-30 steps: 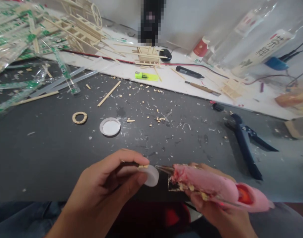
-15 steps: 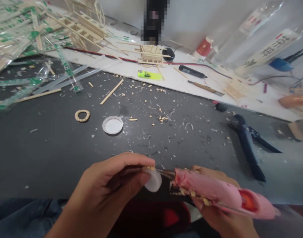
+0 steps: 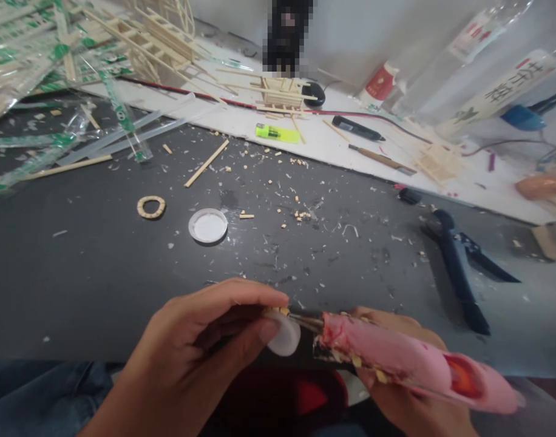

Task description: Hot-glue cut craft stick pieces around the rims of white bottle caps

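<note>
Between thumb and fingers, my left hand (image 3: 205, 340) pinches a white round cap (image 3: 286, 340), tilted, with small pale wood pieces (image 3: 281, 311) at its upper edge. My right hand (image 3: 410, 394) is wrapped round a pink hot glue gun (image 3: 391, 352), its front end crusted with residue and bits of wood. The gun's thin metal nozzle (image 3: 305, 319) points left and reaches the wood pieces at the cap's edge; whether it touches them I cannot tell. Beyond my left hand lie another white round cap (image 3: 208, 226) and a ring of small wood pieces (image 3: 151, 207).
Dark cutters (image 3: 460, 267) lie at the right. Wood scraps (image 3: 301, 215) and a stick (image 3: 207, 162) are scattered mid-table. At the back are a yellow-green lighter (image 3: 277, 132), a black pen (image 3: 357, 128), a craft knife (image 3: 382, 160), stick models (image 3: 280, 91) and wrapped sticks (image 3: 27, 67).
Both hands, the cap and the glue gun appear slightly further right and a little lower. The grip of each hand is the same.
</note>
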Demonstrator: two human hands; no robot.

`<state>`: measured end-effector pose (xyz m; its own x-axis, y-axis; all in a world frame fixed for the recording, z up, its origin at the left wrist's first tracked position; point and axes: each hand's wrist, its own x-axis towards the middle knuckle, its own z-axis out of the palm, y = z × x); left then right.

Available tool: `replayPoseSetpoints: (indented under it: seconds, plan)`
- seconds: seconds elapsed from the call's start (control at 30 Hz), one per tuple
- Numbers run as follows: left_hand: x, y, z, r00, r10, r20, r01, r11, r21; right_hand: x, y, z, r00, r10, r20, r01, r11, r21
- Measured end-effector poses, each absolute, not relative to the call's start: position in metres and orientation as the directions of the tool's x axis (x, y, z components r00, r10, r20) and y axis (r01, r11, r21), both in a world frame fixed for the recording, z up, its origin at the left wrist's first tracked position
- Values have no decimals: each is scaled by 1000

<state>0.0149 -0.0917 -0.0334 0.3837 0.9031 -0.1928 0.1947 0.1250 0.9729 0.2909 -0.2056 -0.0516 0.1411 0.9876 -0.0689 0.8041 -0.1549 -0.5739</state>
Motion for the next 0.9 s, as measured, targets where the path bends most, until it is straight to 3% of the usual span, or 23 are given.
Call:
replayPoseSetpoints:
  seconds: [0.2,0.37,0.67,0.9]
  plan:
    - [17,-89,-31,370,911,-181,185,119,976,276,-203,-48,70,998,0,830,-58,-555]
    - [17,-90,-30,358,915,-185,191,123,974,283,-206,-49,187,982,12,799,-145,-584]
    - [18,-91,-30,343,917,-206,176,153,972,269,-201,-45,168,984,-62,683,-161,-712]
    - [23,-94,-24,272,921,-280,133,253,958,281,-214,-50,240,966,-92,642,-229,-732]
